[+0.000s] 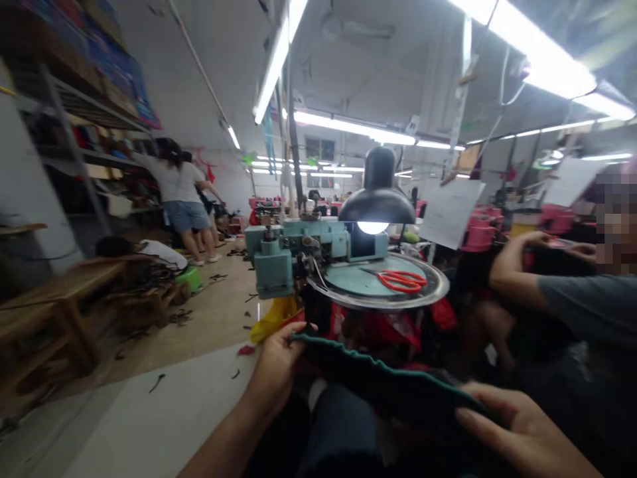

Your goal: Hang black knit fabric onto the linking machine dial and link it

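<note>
Right hand (502, 411) grasps one end of a dark cloth (388, 395) between thumb and fingers; left hand (279, 362) pinches the other, presumably to spread the slightly wavy teal edge (371, 359). Cloth is suspended over the lap (343, 421), below the machine's round plate (346, 279). Red-handled scissors (404, 281) lie thereon, likely for easy reach; a lit lamp (379, 199) overhead apparently serves visibility.

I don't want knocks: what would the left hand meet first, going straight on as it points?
Past the dark cloth the left hand holds, probably the left edge of the round plate, though depth is unclear.
</note>
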`<state>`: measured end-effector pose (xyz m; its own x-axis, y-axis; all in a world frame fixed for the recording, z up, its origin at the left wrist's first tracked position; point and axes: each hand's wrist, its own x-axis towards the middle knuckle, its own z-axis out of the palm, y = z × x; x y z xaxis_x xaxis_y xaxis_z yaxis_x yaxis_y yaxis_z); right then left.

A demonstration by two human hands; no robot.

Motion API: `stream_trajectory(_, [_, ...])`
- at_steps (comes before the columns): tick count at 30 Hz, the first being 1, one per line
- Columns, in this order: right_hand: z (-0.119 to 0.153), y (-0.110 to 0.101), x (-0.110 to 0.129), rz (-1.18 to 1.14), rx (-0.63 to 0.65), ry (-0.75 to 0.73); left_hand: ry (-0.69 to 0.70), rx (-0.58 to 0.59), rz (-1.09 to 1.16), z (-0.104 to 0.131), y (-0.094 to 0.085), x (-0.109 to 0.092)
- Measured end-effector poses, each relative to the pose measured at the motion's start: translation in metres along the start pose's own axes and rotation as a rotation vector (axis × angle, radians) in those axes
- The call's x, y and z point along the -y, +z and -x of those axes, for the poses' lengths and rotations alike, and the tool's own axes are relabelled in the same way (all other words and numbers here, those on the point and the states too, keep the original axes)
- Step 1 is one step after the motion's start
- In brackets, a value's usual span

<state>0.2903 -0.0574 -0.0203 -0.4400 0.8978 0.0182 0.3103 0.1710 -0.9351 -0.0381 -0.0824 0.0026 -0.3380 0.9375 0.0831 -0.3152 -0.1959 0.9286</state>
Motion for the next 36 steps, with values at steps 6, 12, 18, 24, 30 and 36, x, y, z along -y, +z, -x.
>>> stream_trajectory(6, [0.001, -0.011, -0.006, -0.012, -0.199, 0.008, 0.056, 0.036, -0.089, -0.013, 0.004, 0.009])
stream_trajectory(12, [-0.003, -0.014, -0.017, 0.009, -0.326, -0.023, 0.001, 0.101, -0.108, -0.012, -0.002, 0.020])
stream_trajectory(18, [-0.015, -0.024, -0.029, -0.252, -0.255, 0.160, -0.551, 0.045, 0.228, -0.003, -0.003, -0.001])
stream_trajectory(24, [-0.023, -0.028, -0.042, -0.389, -0.236, 0.220, -0.619, 0.034, 0.305, 0.004, -0.002, -0.005])
stream_trajectory(30, [-0.021, -0.025, -0.046, -0.482, -0.220, 0.179, -0.476, 0.244, 0.336, 0.007, -0.007, 0.001])
stream_trajectory(36, [-0.015, -0.020, -0.041, -0.522, -0.199, 0.174, -0.468, 0.288, 0.328, -0.003, -0.009, 0.004])
